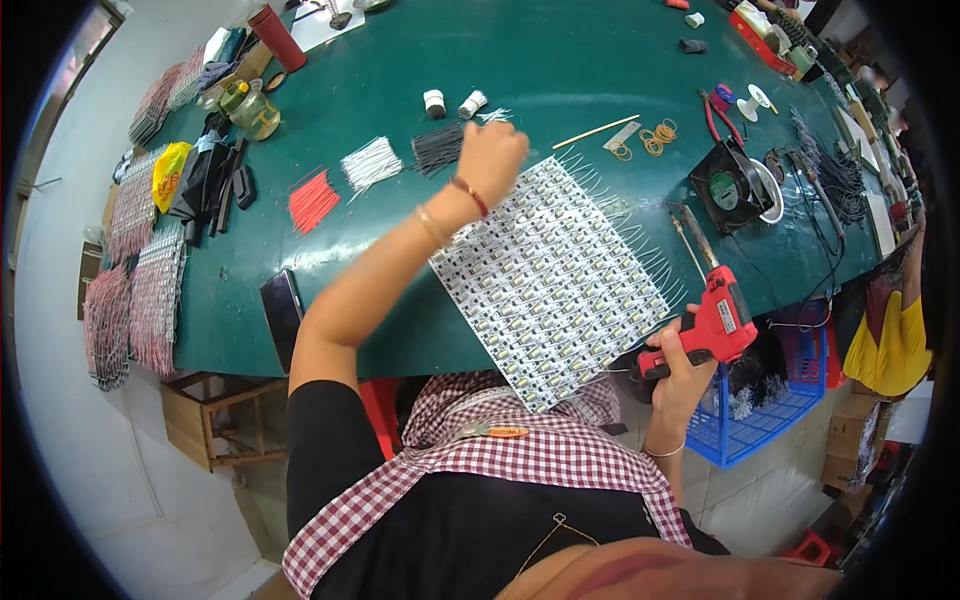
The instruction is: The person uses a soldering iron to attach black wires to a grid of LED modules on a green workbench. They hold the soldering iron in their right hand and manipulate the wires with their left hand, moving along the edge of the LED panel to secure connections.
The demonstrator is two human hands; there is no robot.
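White rectangular circuit-board panel (560,290) overhangs the near edge of the green bench (590,75); right hand (684,377) grips a red-and-black soldering gun (722,318); left hand (494,160) curls nearly closed, contents unclear.

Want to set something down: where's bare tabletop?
Biggest: far middle of the table, beyond the wooden stick, right of the white paper. Smaller: between the red wires and the phone. Crowded: right side, with fan and cables, plus right hand with red tool; left edge, with bundled strips.
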